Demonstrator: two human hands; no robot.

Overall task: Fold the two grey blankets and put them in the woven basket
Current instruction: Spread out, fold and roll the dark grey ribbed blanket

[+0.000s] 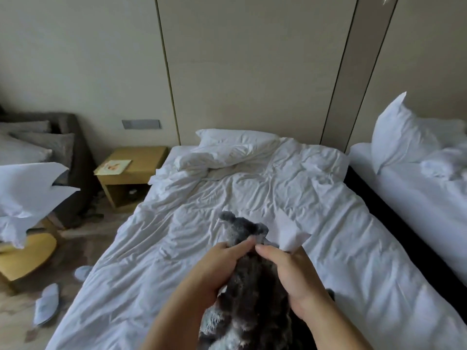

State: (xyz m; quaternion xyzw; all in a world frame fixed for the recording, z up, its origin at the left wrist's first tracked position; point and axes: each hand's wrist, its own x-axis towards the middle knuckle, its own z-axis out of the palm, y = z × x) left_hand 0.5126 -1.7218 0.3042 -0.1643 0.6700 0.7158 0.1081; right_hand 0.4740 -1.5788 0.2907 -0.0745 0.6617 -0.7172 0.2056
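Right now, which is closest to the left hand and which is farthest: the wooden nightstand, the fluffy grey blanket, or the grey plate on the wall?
1. The grey blanket: the left hand grips it.
2. The wooden nightstand: left of the bed, by its head end.
3. The grey wall plate: on the wall above and behind the nightstand.

The grey blanket [249, 301] is a fluffy, long-piled cloth, mottled dark charcoal with paler silver-grey patches. It is bunched into a narrow, crumpled bundle that runs from the bottom edge of the frame up to the lower centre. There its rumpled end sticks out beyond the fingers. The left hand [219, 266] and the right hand [293, 276] grip it from either side, fingertips nearly meeting, over the white bed [177, 223].
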